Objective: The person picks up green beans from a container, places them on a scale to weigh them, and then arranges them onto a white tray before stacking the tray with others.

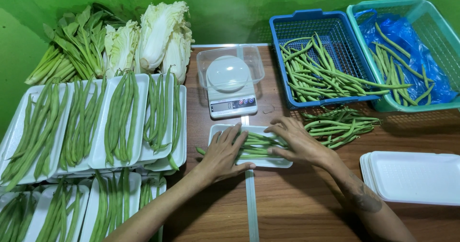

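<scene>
From the head view we see our left hand (223, 153) lying flat on the near left end of a small white tray (249, 146), its fingers (231, 135) spread loosely and pressing on the green beans (256, 143) in it. Our right hand (297, 143) rests on the tray's right end, fingers (279, 128) stretched out and slightly fanned over the same beans; neither hand closes around anything. The tray sits on the wooden tabletop (287, 203), just in front of a white kitchen scale (231, 86). A loose pile of beans (340, 122) lies just to the right of our right hand. Behind it stand a blue basket (287, 28) and a teal basket (431, 16), both with beans. A stack of empty white trays (412, 177) lies at the right. Filled trays (120, 122) cover the left side, with cabbages (158, 35) behind them.
</scene>
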